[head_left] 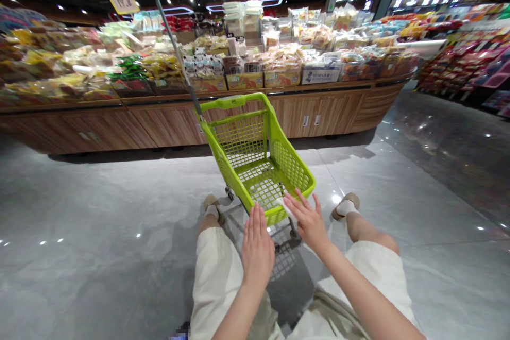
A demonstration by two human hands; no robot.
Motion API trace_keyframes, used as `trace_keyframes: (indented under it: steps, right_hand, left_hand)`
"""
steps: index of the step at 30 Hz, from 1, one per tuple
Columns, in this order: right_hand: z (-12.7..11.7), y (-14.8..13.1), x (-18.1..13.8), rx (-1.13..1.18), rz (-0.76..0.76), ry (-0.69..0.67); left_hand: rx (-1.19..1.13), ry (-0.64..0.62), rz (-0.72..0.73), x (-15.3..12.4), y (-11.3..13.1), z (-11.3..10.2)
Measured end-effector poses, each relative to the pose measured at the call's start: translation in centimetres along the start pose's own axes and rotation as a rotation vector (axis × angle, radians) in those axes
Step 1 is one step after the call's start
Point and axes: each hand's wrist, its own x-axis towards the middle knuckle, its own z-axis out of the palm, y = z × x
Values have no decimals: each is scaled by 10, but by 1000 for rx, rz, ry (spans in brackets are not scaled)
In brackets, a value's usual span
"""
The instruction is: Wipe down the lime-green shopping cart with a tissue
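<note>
At lower centre, the left hand (257, 247) lies flat, empty, at the cart (279, 170)'s near rim, perhaps steadying it; the right hand (313, 223) grasps a tissue (282, 203).

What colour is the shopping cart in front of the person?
Bright lime green; the shopping cart shows best in the head view.

Supermarket — piled packaged goods (282, 58), price sign (121, 0), shopping cart (292, 160)

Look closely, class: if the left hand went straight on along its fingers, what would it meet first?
Probably the near rim of the green cart; whether the left hand already touches it is unclear.
</note>
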Motion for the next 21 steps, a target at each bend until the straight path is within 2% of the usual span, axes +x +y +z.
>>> trace_keyframes:
  steps: [3,5,8,12,14,15,17,21]
  right_hand:
    - [-8,45,0,-71,175,80]
    - [-4,48,1,-87,271,133]
    - [14,7,2,-46,286,149]
    - [32,-66,3,45,106,36]
    - [29,-73,2,52,37,2]
    - [25,-65,2,48,6,-6]
    - [14,-33,2,29,-18,0]
    - [-1,43,2,-46,182,120]
  left_hand:
    - [-18,7,-2,1,3,0]
    - [-30,13,-8,2,7,1]
    - [-49,17,-27,3,13,6]
    - [-13,31,-38,1,12,11]
    - [11,18,-29,0,7,9]
    - [16,4,-21,0,5,7]
    - [15,-22,-6,0,1,2]
    - [-6,-41,8,1,2,-4]
